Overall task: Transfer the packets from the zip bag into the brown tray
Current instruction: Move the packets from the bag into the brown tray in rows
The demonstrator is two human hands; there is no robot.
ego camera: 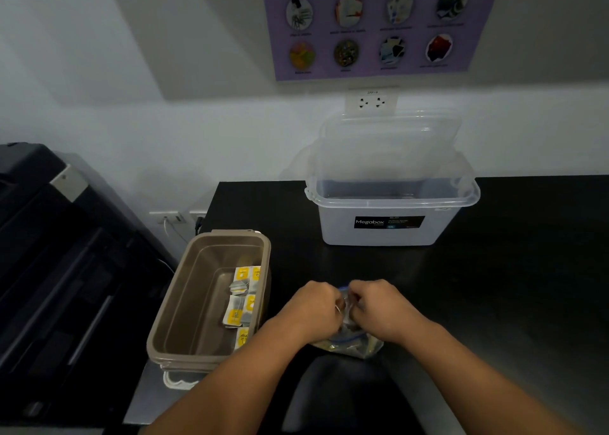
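Both hands, left hand (pixel 318 306) and right hand (pixel 375 304), pinch the zip bag (pixel 349 344) mouth on the bench (pixel 510 253). Several packets (pixel 242 297) already lie in the brown tray (pixel 184 306) just left. Risk: yanking the seal open could scatter the remaining packets.

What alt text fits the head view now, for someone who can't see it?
The left hand and right hand grip the top of a clear zip bag on a black counter. Left of them, a brown tray holds yellow packets; an open clear box stands behind.
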